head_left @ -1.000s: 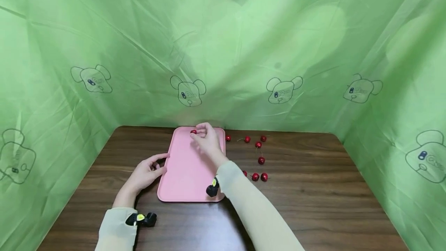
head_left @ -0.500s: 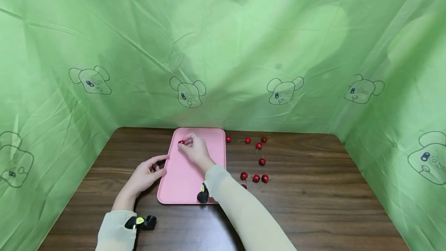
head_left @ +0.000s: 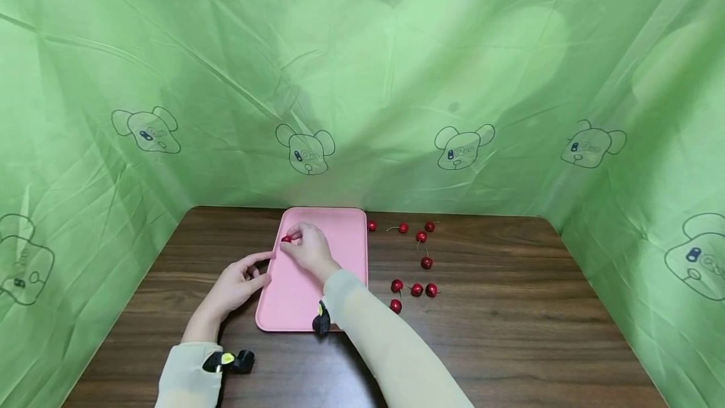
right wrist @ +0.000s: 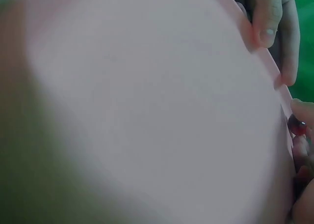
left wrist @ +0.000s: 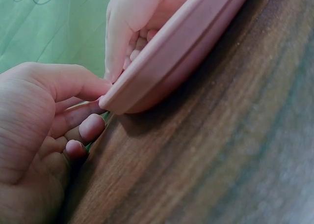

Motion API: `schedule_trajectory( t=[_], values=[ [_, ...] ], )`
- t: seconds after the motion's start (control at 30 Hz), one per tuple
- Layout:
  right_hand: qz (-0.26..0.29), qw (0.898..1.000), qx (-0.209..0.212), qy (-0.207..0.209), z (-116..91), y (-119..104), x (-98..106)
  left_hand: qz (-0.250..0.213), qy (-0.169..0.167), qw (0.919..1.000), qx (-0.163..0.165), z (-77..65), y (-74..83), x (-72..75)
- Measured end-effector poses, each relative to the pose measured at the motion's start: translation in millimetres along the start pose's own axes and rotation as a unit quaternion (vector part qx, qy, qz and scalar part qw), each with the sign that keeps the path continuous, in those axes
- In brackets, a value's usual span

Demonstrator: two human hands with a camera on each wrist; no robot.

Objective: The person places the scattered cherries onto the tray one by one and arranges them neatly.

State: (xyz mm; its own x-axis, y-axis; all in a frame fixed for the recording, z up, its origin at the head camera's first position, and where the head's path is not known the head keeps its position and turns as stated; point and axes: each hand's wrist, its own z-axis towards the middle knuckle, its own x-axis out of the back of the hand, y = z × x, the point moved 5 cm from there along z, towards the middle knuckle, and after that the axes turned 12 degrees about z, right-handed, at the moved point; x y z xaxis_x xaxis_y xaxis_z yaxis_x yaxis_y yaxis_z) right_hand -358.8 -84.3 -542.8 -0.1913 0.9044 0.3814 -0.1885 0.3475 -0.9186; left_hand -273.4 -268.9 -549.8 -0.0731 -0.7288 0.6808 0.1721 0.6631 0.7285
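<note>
A pink rectangular tray (head_left: 291, 304) lies on the wooden table. Over its left side, my right hand (head_left: 311, 249) pinches a red cherry (head_left: 286, 239) between thumb and fingertips, close to the tray's left rim. In the right wrist view the cherry (right wrist: 297, 126) shows dark and glossy beside that rim. My left hand (head_left: 233, 285) touches the left edge of the tray with thumb and index fingertip spread apart. The left wrist view has the left thumb (left wrist: 73, 81) right at the rim, with the other fingers loosely bent below it.
Several loose cherries with stems lie to the right of the tray; one cherry (head_left: 371, 226) is close to its far right corner, another cherry (head_left: 396, 306) nearer the front. A green curtain (head_left: 362, 112) encloses the table (head_left: 510, 307) at the back and sides.
My right hand has carried the cherry from the tray's far end leftward and nearer, to the left rim. A front cherry earlier hidden by the right sleeve now shows. The left hand stays at the tray edge.
</note>
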Motion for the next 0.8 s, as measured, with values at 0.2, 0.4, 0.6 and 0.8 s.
schedule_trajectory(
  t=[0.2, 0.4, 0.6, 0.8],
  values=[
    [0.029, 1.000, 0.004, -0.010, -1, 0, 4, -0.004, 0.001, 1.0000, -0.001, -0.4, -1.0, 0.2],
    [0.050, 0.999, 0.005, -0.020, -2, -2, 9, -0.005, -0.002, 1.0000, -0.003, 0.0, -0.9, 0.0],
    [0.070, 0.996, 0.014, -0.046, -6, -8, 19, -0.008, 0.001, 1.0000, -0.002, -0.7, -0.8, -0.1],
    [0.079, 0.994, 0.039, -0.069, -15, -20, 53, 0.000, 0.001, 1.0000, 0.008, -1.1, -1.7, -0.5]
  ],
)
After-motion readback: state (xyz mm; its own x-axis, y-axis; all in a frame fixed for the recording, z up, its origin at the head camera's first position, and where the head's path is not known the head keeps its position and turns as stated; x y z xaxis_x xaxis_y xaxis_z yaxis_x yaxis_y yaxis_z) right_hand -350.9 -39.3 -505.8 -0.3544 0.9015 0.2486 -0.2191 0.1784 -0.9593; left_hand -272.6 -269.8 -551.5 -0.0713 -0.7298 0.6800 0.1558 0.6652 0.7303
